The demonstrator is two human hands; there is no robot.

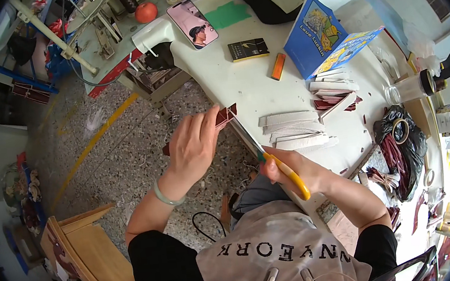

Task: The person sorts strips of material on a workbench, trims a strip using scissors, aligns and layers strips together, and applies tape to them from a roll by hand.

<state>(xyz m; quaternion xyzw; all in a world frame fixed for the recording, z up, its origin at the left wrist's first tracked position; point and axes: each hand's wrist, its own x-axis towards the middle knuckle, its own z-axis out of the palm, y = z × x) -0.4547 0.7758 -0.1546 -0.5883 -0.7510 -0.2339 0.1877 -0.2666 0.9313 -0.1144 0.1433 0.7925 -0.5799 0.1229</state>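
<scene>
My left hand point(191, 144) pinches a narrow dark red strip point(226, 117), perhaps leather, just off the table's left edge. The strip's other end pokes out beyond my palm. In my right hand point(298, 170) is a pair of scissors point(289, 173) with yellow handles, the fingers wrapped around them. Their blades reach up and left to the strip's far end, where a pale bit shows; whether they cut into it is too small to tell. Right of the scissors lies a fanned pile of whitish strips point(294, 131), and beyond it a stack of dark red and white strips point(336, 98).
On the white table point(217, 70) lie a phone point(192, 24), a small black-and-yellow box point(248, 49) and an orange lighter point(278, 67). A blue folded card point(313, 38) stands behind. At right are a jar point(410, 88) and a black plastic bag point(404, 171). A wooden chair point(101, 263) is at lower left.
</scene>
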